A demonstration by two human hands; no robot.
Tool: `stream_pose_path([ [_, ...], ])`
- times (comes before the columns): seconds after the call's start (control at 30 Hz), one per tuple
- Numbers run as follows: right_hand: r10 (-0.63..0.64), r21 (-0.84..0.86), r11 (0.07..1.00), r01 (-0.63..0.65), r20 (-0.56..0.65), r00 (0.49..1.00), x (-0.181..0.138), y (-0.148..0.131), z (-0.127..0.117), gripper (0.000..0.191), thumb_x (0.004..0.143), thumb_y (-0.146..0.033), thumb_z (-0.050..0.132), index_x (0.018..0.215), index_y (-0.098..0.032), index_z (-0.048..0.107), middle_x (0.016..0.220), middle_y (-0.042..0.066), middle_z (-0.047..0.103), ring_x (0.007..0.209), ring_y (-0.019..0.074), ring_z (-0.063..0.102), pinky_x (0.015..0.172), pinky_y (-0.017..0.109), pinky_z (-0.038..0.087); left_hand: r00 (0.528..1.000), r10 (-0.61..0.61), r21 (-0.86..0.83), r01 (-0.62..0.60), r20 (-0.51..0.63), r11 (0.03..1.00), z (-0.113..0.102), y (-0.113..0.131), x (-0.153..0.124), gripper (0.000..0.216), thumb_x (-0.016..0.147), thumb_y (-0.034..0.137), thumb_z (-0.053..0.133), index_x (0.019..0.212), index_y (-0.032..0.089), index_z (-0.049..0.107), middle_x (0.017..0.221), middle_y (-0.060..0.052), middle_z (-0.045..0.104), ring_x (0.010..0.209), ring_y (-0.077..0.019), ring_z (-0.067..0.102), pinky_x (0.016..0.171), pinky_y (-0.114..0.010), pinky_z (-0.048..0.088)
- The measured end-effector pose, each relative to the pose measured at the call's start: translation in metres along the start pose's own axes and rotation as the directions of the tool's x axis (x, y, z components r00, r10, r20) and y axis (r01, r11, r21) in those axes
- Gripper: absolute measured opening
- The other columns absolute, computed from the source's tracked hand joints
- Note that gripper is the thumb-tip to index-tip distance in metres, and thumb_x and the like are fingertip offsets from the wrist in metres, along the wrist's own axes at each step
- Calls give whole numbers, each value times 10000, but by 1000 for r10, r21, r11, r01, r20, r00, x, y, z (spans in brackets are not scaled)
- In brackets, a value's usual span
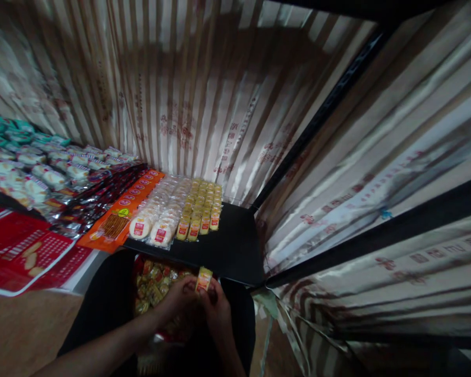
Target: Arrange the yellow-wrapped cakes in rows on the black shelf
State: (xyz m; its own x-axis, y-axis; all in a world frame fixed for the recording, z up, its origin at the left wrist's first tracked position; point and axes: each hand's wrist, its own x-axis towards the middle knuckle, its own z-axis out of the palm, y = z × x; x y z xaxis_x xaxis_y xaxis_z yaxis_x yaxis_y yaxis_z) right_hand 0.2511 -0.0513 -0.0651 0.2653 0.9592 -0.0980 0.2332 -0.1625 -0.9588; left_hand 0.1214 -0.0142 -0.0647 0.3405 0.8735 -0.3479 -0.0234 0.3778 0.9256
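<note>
My left hand (179,299) and my right hand (215,306) meet low in the middle of the view, both with fingers pinched on a small yellow snack packet (203,279). Right under them is an open bag of small yellow and red packets (153,285), resting on something dark. Just beyond stands a black shelf (227,246) with several rows of the same yellow packets (202,207) laid flat. Next to those lie rows of round white packets with red labels (160,214).
Orange packets (121,214) and dark shiny packets (98,201) fill the shelf to the left, with white and green packets (31,167) further left. Red boxes (19,251) lie at the left edge. Striped glossy curtains (204,94) close off the back and right.
</note>
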Motion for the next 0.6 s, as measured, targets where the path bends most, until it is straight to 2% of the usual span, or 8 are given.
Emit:
stream_pose_path([
  [0.13, -15, 92, 996, 15, -7, 1000, 25, -15, -18, 446, 739, -370, 562, 1141, -178, 572, 1007, 88, 695, 876, 215, 670, 786, 324, 536, 996, 90, 143, -88, -7, 986, 19, 27, 22, 255, 678, 218, 594, 918, 140, 626, 854, -45, 693, 779, -176, 624, 716, -260, 488],
  [0.23, -38, 123, 991, 52, -112, 993, 55, -20, -29, 475, 712, -366, 592, 1140, -163, 560, 1012, 109, 686, 857, 217, 665, 744, 323, 541, 987, 151, 230, -136, -48, 964, 39, 53, 43, 295, 728, 146, 507, 1009, 118, 591, 943, -74, 677, 800, -158, 624, 754, -257, 492],
  [0.33, -79, 115, 987, 111, -251, 965, 94, -27, -40, 514, 686, -393, 600, 1133, -142, 558, 1005, 125, 676, 867, 218, 650, 753, 329, 528, 960, 205, 383, -119, -190, 916, 60, 80, 62, 397, 753, 117, 480, 1148, 97, 526, 1150, -128, 596, 982, -179, 592, 856, -267, 472],
  [0.43, -110, 99, 983, 155, -356, 928, 138, -35, -48, 510, 673, -412, 586, 1100, -133, 564, 1014, 136, 664, 865, 217, 638, 790, 345, 505, 916, 305, 490, -147, -262, 860, 82, 100, 83, 415, 787, 102, 439, 1195, 111, 515, 1298, -115, 504, 1213, -188, 447, 1045, -291, 339],
  [0.5, -115, 103, 980, 167, -392, 913, 169, -38, -52, 506, 666, -412, 576, 1088, -132, 561, 994, 134, 665, 849, 217, 634, 791, 346, 497, 928, 291, 466, -157, -231, 871, 95, 106, 100, 417, 822, 130, 413, 1230, 133, 499, 1341, -88, 479, 1271, -181, 388, 1105, -302, 258],
  [0.6, -119, 121, 977, 178, -386, 915, 211, -39, -54, 503, 665, -398, 565, 1093, -134, 554, 966, 129, 668, 833, 220, 628, 769, 331, 488, 962, 187, 353, -107, -200, 929, 111, 109, 136, 457, 882, 203, 364, 1327, 103, 391, 1405, -102, 404, 1305, -180, 351, 1117, -302, 247],
])
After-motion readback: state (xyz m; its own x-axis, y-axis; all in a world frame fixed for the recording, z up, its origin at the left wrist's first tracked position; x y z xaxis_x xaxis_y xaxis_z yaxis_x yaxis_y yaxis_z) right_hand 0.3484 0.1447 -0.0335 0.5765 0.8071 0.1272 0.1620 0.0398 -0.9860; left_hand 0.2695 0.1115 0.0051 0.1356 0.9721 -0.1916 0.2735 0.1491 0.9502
